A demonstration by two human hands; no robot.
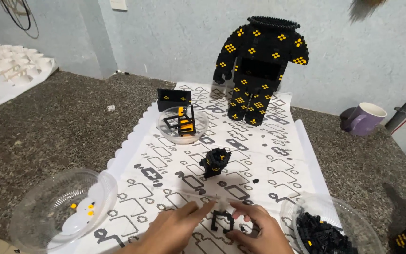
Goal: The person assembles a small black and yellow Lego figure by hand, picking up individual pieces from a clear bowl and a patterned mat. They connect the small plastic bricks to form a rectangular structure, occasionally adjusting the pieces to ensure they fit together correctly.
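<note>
My left hand point(172, 230) and my right hand point(259, 230) rest low on the patterned white mat point(165, 155), fingertips nearly meeting. Between them lies a small black brick frame point(222, 220), with my right thumb and fingers around its right side. My left fingers stretch toward its top, and whether they pinch anything is unclear. A small black and yellow brick block point(214, 162) stands just beyond. A tall black brick figure with yellow dots point(258, 66) stands at the mat's far end.
A clear bowl with a few yellow bits point(62, 207) sits at the near left. A clear bowl of black bricks point(325, 230) sits at the near right. Farther back are a clear bowl holding brick frames point(183, 123), a black box point(174, 98) and a purple mug point(363, 118).
</note>
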